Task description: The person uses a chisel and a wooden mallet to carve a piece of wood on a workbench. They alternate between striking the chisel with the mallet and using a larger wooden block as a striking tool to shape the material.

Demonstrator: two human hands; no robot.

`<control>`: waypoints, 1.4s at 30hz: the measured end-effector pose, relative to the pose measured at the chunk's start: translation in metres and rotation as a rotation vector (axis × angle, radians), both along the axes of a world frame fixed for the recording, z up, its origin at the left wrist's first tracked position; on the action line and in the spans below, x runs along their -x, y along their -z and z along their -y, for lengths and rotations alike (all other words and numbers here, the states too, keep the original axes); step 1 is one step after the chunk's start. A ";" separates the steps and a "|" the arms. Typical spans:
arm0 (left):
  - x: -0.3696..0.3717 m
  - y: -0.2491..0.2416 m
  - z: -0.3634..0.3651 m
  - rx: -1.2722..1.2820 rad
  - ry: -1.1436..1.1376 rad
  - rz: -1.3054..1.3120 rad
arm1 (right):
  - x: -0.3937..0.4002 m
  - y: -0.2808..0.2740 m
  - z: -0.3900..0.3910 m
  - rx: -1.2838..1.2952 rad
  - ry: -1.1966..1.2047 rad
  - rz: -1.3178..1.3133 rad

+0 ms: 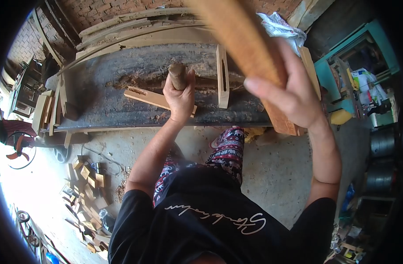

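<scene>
My left hand [180, 101] is wrapped around the round wooden handle of a chisel [178, 75], held upright. Its blade is hidden below my fist. Under that hand a piece of wood [148, 97] with a cut slot near its left end lies on the dark workbench [113, 66]. My right hand [294, 94] grips a long, thick wooden bar [250, 44], raised close to the camera, its far end blurred by motion. Between the hands, farther back, rests another slotted piece of wood [222, 79].
Long boards [135, 31] lie along the brick wall behind the bench. Cut wood pieces [47, 112] stand at its left end, and a white plastic bag [280, 28] lies at the back right. A heap of offcuts [89, 193] covers the floor at left, near a fan [18, 147].
</scene>
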State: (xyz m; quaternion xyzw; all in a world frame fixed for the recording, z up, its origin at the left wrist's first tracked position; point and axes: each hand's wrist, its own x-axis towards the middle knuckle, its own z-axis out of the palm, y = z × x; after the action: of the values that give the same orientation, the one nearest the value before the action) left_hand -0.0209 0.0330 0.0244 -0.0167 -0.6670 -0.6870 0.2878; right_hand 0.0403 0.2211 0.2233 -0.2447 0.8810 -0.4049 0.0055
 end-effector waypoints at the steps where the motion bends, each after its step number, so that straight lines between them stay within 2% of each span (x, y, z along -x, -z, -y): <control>1: 0.001 -0.002 -0.001 -0.037 0.022 0.001 | -0.001 0.000 0.004 0.167 -0.002 -0.143; 2: 0.002 -0.005 -0.002 -0.073 0.043 -0.005 | -0.001 -0.001 0.008 0.334 -0.006 -0.292; 3: 0.001 -0.007 -0.001 -0.042 0.027 0.008 | 0.001 0.012 0.012 0.298 -0.046 -0.364; 4: 0.000 -0.003 0.001 -0.040 0.030 0.002 | -0.003 0.017 0.005 -0.016 -0.092 -0.237; 5: 0.001 0.006 0.004 -0.073 -0.001 -0.082 | 0.000 0.034 -0.001 -0.185 -0.155 0.015; 6: 0.003 0.009 0.002 -0.116 -0.002 -0.171 | -0.004 0.055 -0.003 -0.100 -0.111 0.005; 7: -0.005 0.005 0.009 -0.012 -0.046 0.052 | -0.006 0.038 -0.006 -0.170 -0.077 0.221; 8: -0.004 0.003 0.015 0.066 -0.029 0.084 | -0.008 0.036 -0.011 -0.094 -0.049 0.255; 9: 0.003 0.016 0.018 -0.102 0.046 0.080 | -0.006 0.044 -0.015 -0.015 -0.044 0.143; 10: 0.000 0.009 0.017 -0.151 0.056 0.150 | -0.009 0.039 -0.016 0.009 0.009 0.221; 12: 0.001 0.002 0.013 -0.059 -0.079 0.005 | -0.011 0.072 -0.012 0.216 0.053 0.060; 13: 0.004 0.006 0.015 -0.091 -0.052 -0.096 | -0.015 0.080 -0.011 0.184 0.110 0.147; 14: 0.005 0.008 0.022 -0.109 -0.019 -0.039 | -0.016 0.099 -0.007 0.135 0.183 0.098; 15: 0.003 -0.003 0.019 -0.172 -0.044 0.013 | -0.017 0.109 -0.008 0.095 0.163 0.185; 16: 0.000 -0.011 0.017 -0.233 -0.078 0.067 | -0.022 0.106 -0.008 0.042 0.162 0.411; 18: 0.007 0.005 0.031 -0.235 -0.075 0.071 | -0.023 0.171 -0.009 -0.047 0.224 0.280; 20: 0.010 0.009 0.035 -0.243 -0.082 0.081 | -0.026 0.176 -0.002 -0.227 0.211 0.507; 22: 0.006 0.003 0.029 -0.301 -0.100 0.015 | -0.030 0.217 0.005 -0.278 0.244 0.446; 24: 0.001 0.009 0.030 -0.247 -0.091 0.014 | -0.035 0.241 0.012 -0.313 0.272 0.419; 28: -0.002 0.012 0.027 -0.200 -0.062 -0.036 | -0.035 0.255 0.019 -0.298 0.296 0.366; 33: -0.007 0.014 0.030 -0.148 -0.038 0.021 | -0.037 0.265 0.031 -0.305 0.339 0.341; 40: -0.013 0.008 0.029 -0.130 -0.028 -0.044 | -0.040 0.260 0.044 -0.226 0.404 0.298; 42: -0.014 0.008 0.026 -0.125 -0.059 -0.029 | -0.044 0.248 0.047 -0.234 0.422 0.364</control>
State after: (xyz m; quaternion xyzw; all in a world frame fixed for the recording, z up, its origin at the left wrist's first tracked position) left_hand -0.0070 0.0072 0.0162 0.0110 -0.6189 -0.7182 0.3178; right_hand 0.0845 0.1741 -0.0249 0.0225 0.9376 -0.3299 0.1071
